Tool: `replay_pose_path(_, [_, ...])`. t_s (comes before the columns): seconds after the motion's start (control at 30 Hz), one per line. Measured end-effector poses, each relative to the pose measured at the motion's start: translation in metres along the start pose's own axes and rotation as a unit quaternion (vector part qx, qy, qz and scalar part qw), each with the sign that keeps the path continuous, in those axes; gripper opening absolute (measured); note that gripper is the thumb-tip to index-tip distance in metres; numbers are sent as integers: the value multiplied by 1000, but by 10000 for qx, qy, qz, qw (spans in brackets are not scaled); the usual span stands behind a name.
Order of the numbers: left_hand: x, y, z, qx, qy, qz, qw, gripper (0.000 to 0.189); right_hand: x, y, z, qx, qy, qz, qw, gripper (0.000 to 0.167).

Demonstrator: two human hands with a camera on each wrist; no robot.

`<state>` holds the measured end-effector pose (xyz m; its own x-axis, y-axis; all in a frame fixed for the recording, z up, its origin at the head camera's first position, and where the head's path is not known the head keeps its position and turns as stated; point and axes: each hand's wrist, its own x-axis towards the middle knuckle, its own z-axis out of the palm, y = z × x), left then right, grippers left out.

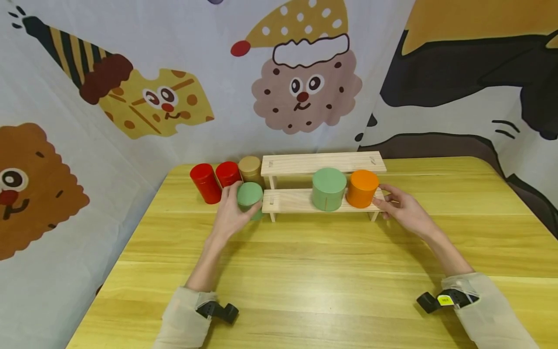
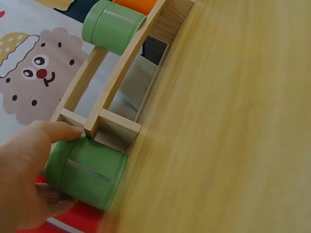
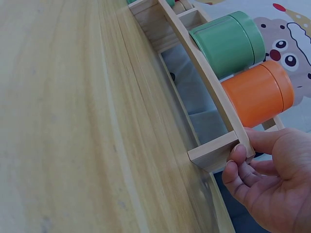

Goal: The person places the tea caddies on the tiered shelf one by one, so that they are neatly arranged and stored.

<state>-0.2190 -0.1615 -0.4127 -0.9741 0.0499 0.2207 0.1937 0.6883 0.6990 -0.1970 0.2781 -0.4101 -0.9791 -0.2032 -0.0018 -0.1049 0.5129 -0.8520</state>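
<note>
A lidded green cylinder [image 1: 250, 193] is clasped by the left hand [image 1: 231, 212]; to that hand's right, a pale two-tier wooden shelf [image 1: 289, 200] is pinched by the right hand [image 1: 405, 211], seemingly for steadiness.

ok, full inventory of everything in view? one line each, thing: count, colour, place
Red canisters: 2, red, far left of table
Tan canister: 1, tan, between red ones and shelf
Smaller green canister: 1, green, just left of shelf
Larger green canister: 1, green, shelf's lower tier
Orange canister: 1, orange, lower tier, right end
Shelf: 1, pale wood, two tiers, back of table
Table: 1, yellowish wood, under everything
Backdrop: 1, white with cartoon prints, behind table
Wrist cameras: 2, black, one per wrist
Sleeves: 2, beige, forearms
Left hand: 1, bare, gripping smaller green canister
Right hand: 1, bare, pinching lower tier's right end
</note>
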Motion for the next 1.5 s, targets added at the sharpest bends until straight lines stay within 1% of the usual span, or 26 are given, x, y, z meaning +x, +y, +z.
replay_pose_path(0.13, [1,-1,0,-1,-5,5,10000,82,0,0,0,-21,7,14,10000,71])
replay_pose_path(0.27, [1,0,0,-44,64,9,10000,81,1,1,0,-57,-3,-10,10000,71])
replay_pose_path(0.4, [0,2,-1,-59,213,69,9997,79,1,1,1,-58,-4,-24,10000,71])
replay_pose_path(0.73, [1,7,-5,-136,684,403,9968,77,0,0,1,-92,26,17,10000,72])
replay_pose_path(0.9, [0,12,-9,-227,795,516,9952,76,0,1,1,-107,30,-3,9999,72])
replay_pose_path(1.13, [-2,20,-14,-305,925,537,9938,73,0,1,1,-92,2,-40,9999,72])
replay_pose_path(1.3, [-4,27,-16,-300,1021,713,9918,73,1,2,1,-62,-33,-75,9999,73])
replay_pose_path(1.5, [-6,37,-16,-428,1028,924,9895,73,1,3,0,-88,-26,-36,10000,73])
